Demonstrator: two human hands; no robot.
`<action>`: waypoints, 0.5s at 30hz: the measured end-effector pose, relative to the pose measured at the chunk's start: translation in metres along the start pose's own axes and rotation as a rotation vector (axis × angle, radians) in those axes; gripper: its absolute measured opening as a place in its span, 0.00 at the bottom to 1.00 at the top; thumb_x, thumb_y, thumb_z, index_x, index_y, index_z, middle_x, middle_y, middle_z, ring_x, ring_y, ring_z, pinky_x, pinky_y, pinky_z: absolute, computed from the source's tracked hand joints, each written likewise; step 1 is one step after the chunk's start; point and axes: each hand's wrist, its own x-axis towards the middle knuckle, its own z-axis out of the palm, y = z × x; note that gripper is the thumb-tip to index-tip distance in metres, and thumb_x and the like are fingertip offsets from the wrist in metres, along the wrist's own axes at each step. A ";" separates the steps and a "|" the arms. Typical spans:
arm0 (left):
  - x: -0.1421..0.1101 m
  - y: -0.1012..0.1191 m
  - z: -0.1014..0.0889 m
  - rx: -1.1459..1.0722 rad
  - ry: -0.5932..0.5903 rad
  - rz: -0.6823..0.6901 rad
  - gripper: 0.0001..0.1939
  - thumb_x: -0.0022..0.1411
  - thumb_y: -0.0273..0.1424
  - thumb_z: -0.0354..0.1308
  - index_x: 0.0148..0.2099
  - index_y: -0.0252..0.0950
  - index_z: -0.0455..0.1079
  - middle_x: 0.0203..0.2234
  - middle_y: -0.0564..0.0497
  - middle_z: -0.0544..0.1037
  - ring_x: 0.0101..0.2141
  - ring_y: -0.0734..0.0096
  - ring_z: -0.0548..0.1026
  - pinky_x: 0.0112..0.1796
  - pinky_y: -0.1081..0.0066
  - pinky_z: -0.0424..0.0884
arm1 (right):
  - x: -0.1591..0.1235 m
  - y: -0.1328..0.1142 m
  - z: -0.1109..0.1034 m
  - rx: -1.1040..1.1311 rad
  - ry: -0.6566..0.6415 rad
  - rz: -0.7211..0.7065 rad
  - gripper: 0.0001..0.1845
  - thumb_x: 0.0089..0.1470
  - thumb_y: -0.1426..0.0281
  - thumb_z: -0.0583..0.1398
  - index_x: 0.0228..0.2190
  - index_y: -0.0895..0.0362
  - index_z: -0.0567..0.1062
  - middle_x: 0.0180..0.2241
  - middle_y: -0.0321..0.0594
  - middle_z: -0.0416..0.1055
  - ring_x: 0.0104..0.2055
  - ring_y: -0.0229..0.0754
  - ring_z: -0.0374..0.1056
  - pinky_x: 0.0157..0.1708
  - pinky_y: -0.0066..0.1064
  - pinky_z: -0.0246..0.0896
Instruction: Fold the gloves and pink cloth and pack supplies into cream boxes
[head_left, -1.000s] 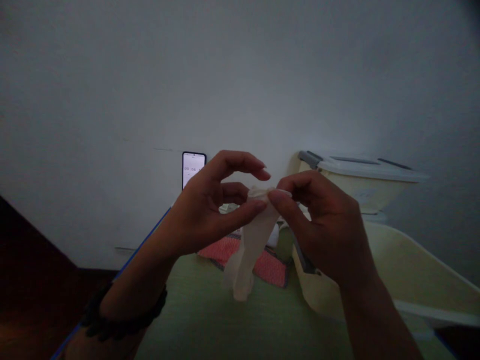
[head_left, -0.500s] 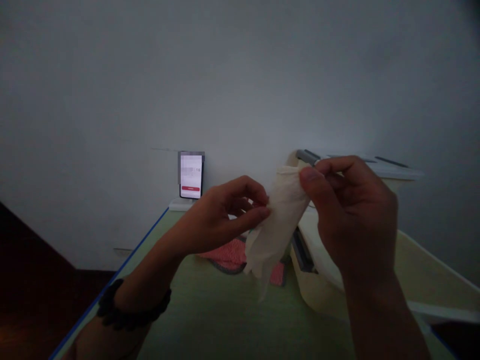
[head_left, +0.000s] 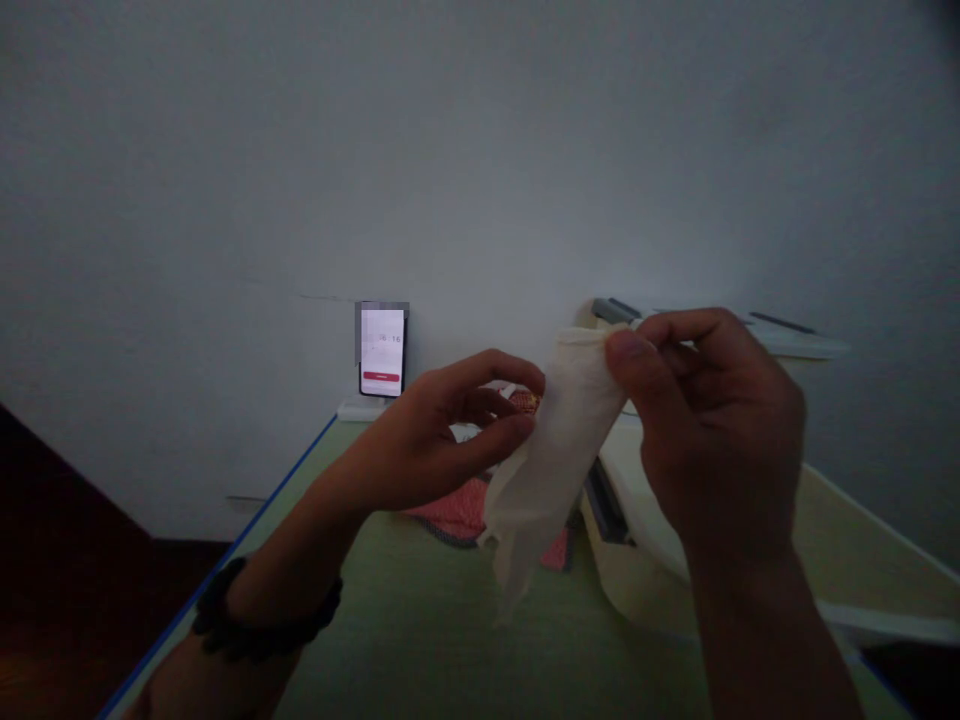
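An off-white disposable glove (head_left: 551,440) hangs in front of me, its rolled cuff uppermost and its limp finger ends dangling over the table. Thumb and fingers of my right hand (head_left: 712,410) pinch the cuff at its right corner. My left hand (head_left: 442,430), with a dark beaded bracelet on the wrist, is at the glove's left side. Its thumb and index finger are apart, with a gap between them; whether the fingertips touch the glove I cannot tell. Behind the glove, a pink cloth (head_left: 457,515) with a grey edge lies on the table, partly hidden.
A lit phone (head_left: 382,350) stands upright by the wall at the back left. To the right is a cream plastic container (head_left: 630,590) with grey latches and a raised lid (head_left: 795,335). The green tabletop (head_left: 420,630) has a blue edge on the left.
My right hand has shifted slightly right with the glove, whose finger ends now swing lower and further left. My left thumb and index finger have spread a little wider apart.
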 end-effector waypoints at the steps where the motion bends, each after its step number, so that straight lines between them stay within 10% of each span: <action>1: 0.000 0.000 0.000 -0.022 0.002 -0.003 0.12 0.59 0.28 0.53 0.47 0.35 0.61 0.33 0.49 0.72 0.34 0.71 0.73 0.33 0.71 0.72 | 0.000 0.000 0.000 -0.005 0.007 -0.003 0.07 0.49 0.70 0.60 0.23 0.55 0.67 0.18 0.29 0.62 0.18 0.30 0.57 0.14 0.22 0.52; 15: 0.001 0.012 -0.003 0.037 -0.067 0.060 0.06 0.58 0.28 0.54 0.38 0.33 0.68 0.44 0.45 0.69 0.41 0.68 0.70 0.41 0.69 0.68 | 0.000 -0.001 0.000 -0.029 0.040 -0.031 0.07 0.49 0.70 0.61 0.23 0.54 0.67 0.18 0.30 0.63 0.18 0.31 0.59 0.14 0.23 0.53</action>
